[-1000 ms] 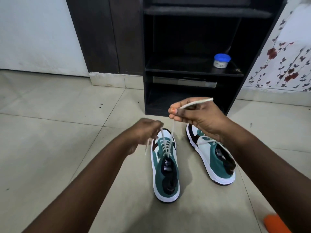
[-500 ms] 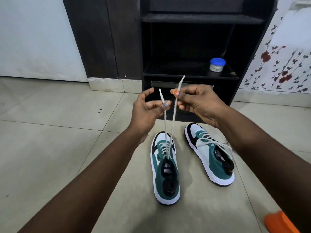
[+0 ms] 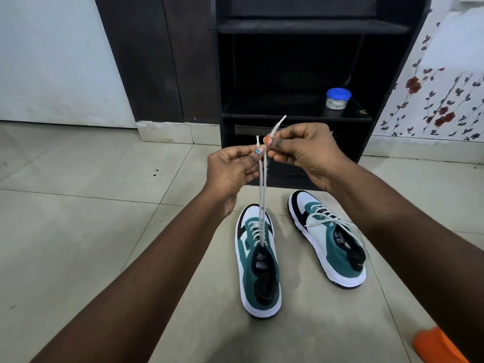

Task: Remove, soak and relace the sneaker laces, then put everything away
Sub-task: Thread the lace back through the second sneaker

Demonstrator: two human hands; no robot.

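Hands drawn closer together, left hand (image 3: 230,166) and right hand (image 3: 301,148) each pinching a lace end (image 3: 262,184)

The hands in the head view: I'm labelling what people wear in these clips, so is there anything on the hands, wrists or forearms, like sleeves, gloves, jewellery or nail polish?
Both forearms are bare, with no sleeves, gloves, watch or bracelet in view. The left hand has a thumbnail painted light blue, and the right hand has a thumbnail painted orange. No rings show on the fingers that are visible.
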